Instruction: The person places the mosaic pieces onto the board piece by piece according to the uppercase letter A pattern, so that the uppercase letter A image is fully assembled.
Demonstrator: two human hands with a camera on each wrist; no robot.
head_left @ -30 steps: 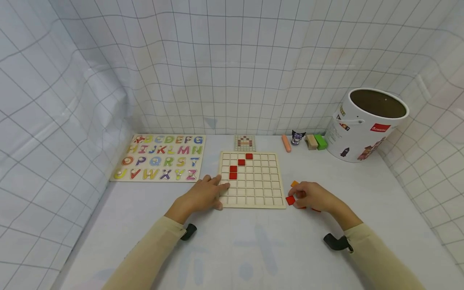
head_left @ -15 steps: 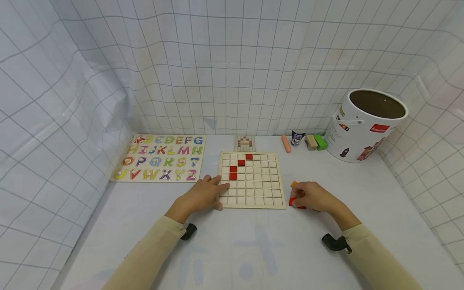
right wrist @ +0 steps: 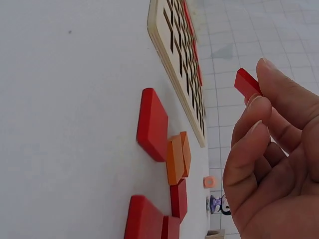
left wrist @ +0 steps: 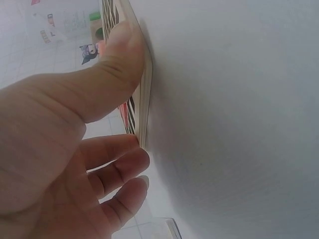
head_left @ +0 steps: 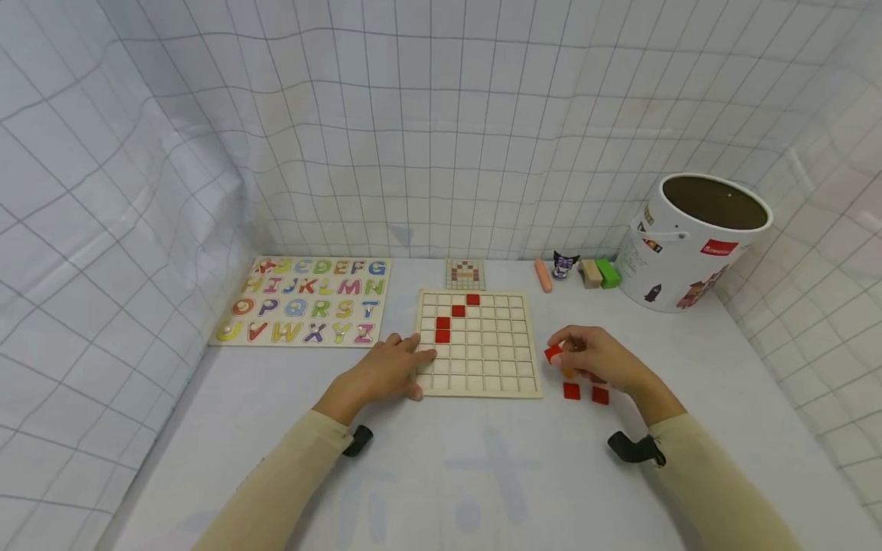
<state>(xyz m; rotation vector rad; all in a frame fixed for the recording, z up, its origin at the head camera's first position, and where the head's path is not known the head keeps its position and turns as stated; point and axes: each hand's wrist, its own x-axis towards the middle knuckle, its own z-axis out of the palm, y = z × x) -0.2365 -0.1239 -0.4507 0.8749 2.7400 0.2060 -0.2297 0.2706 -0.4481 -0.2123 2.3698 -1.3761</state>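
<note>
My right hand pinches a red square tile between thumb and fingers, raised off the table just right of the wooden grid board. Beneath and beside that hand lie more red tiles and orange tiles. On the board, several red tiles form a slanting line in the upper left cells. My left hand rests at the board's left edge, index finger reaching over the cells. In the left wrist view its thumb presses on the board and the other fingers are slightly bent.
Behind the board lies a small pattern card. An alphabet puzzle lies at the left. Along the back right are an orange stick, a small figurine, a wooden block, a green block and a white bucket.
The right hand has taken hold of a red tile and lifted it upward and away from the others, uncovering the red tiles below. The left hand stays where it was.
</note>
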